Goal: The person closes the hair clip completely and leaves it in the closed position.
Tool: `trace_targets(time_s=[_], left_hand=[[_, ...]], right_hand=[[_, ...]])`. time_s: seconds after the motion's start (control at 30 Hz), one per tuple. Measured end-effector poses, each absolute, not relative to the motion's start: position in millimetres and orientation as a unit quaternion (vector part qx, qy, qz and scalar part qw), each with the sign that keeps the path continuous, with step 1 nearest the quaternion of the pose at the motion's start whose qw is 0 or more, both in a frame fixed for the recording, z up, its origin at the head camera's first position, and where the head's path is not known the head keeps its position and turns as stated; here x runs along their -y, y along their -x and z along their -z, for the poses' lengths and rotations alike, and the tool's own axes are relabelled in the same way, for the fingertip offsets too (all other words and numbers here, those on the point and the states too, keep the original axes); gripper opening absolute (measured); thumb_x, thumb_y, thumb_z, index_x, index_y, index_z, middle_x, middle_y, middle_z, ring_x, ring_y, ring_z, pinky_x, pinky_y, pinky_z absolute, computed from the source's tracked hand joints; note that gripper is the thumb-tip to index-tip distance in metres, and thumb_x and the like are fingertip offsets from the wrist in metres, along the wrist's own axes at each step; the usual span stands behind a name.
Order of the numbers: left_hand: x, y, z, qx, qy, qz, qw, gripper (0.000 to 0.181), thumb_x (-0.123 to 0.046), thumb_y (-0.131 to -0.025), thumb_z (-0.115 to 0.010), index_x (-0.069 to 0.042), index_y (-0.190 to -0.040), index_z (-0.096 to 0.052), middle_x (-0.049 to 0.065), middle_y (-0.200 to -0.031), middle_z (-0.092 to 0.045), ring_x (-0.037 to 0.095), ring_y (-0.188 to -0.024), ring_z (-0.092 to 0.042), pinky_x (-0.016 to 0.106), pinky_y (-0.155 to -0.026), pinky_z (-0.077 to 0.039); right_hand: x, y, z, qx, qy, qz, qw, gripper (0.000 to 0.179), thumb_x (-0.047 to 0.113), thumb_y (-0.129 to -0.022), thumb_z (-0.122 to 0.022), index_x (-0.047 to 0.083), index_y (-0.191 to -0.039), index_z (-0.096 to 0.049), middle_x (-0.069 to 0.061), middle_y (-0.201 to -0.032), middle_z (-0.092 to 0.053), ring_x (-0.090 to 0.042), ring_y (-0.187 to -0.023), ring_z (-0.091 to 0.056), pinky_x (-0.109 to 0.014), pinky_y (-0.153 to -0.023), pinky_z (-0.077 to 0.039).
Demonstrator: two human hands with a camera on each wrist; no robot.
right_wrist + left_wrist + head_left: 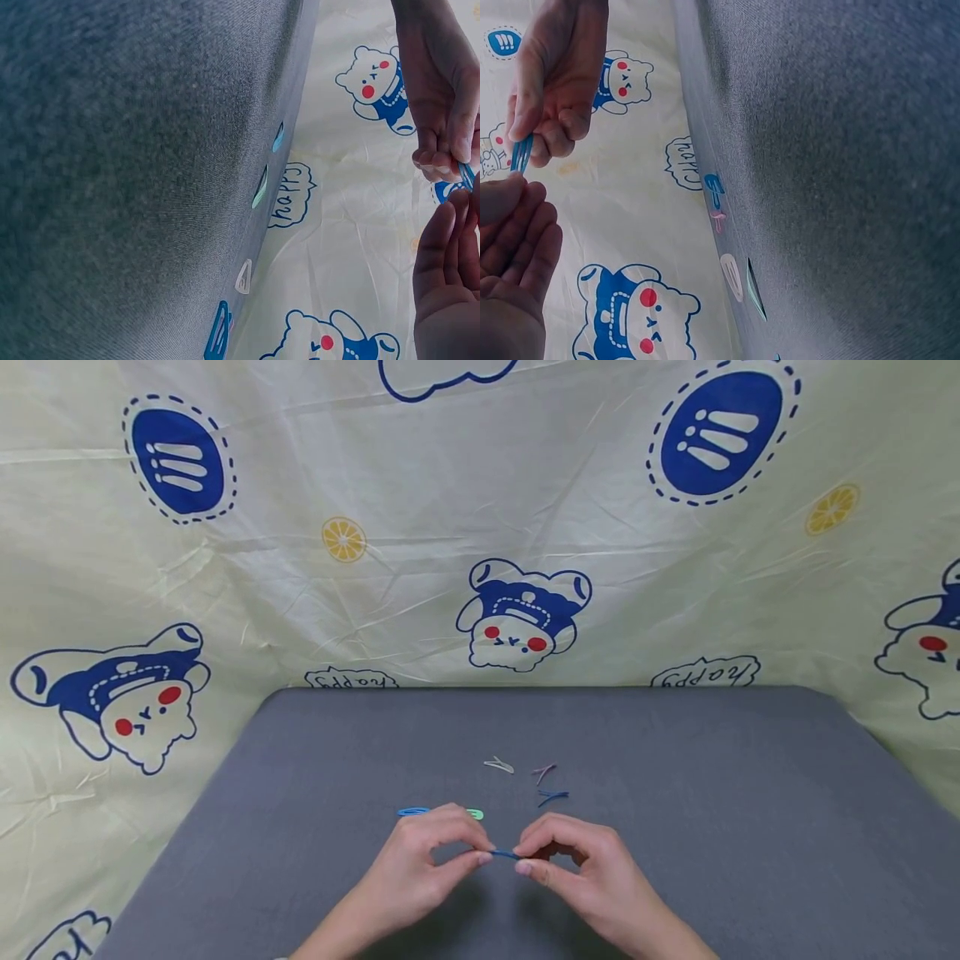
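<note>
Between both hands a blue snap hair clip (504, 853) is held above the table, one end with each hand. My left hand (427, 864) pinches its left end between thumb and fingertips. Thumb and index finger of my right hand (588, 872) grip the other end. In the left wrist view the clip (522, 154) shows as thin blue strips between the two hands. Fingertips cover both its ends. Just behind my left hand lie a light blue clip (412, 812) and a green clip (476, 814), partly hidden by that hand.
Farther back on the grey table (712, 818) lie a white hair clip (498, 765), a pink one (544, 772) and a dark blue one (553, 796), their arms spread apart. A printed cloth (420, 610) hangs behind the table's back edge.
</note>
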State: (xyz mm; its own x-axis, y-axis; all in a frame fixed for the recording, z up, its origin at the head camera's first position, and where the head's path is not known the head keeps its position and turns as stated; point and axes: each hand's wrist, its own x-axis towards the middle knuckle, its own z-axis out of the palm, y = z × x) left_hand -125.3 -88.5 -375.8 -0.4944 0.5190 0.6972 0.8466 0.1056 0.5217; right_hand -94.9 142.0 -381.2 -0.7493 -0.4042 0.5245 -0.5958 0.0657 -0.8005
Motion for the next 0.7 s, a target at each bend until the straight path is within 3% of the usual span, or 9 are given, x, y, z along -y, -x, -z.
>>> trace_targets(time_s=[0.17,0.5,0.7], left_hand=[[90.1,125.9,375.9,0.722,0.479,0.473,0.160,0.023,0.004,-0.080,-0.077,-0.015,-0.091,-0.071,-0.007,-0.090,-0.067,0.005,-0.089,-0.063,0.031,-0.089,-0.051],[91.0,126.4,376.9,0.725,0.475,0.482,0.126,0.014,-0.003,-0.086,-0.075,-0.015,-0.092,-0.071,-0.008,-0.092,-0.068,0.005,-0.090,-0.062,0.026,-0.081,-0.052],[91.5,125.9,378.2,0.722,0.474,0.494,0.105,0.018,0.001,-0.084,-0.076,-0.015,-0.091,-0.071,-0.008,-0.091,-0.068,0.006,-0.091,-0.063,0.027,-0.082,-0.053]], right_hand=[[-143.3,95.6,380.9,0.726,-0.350,-0.589,0.067,0.018,-0.001,-0.090,-0.068,0.015,-0.098,-0.067,-0.006,-0.093,-0.066,-0.017,-0.082,-0.063,-0.031,-0.073,-0.055],[-145.0,97.0,382.1,0.727,-0.357,-0.583,0.059,0.021,-0.002,-0.090,-0.067,0.016,-0.100,-0.067,-0.008,-0.095,-0.066,-0.017,-0.085,-0.063,-0.030,-0.075,-0.054],[-146.7,96.0,380.8,0.728,-0.338,-0.596,0.028,0.017,0.001,-0.091,-0.067,0.017,-0.098,-0.067,-0.004,-0.096,-0.066,-0.018,-0.086,-0.063,-0.032,-0.076,-0.054]])
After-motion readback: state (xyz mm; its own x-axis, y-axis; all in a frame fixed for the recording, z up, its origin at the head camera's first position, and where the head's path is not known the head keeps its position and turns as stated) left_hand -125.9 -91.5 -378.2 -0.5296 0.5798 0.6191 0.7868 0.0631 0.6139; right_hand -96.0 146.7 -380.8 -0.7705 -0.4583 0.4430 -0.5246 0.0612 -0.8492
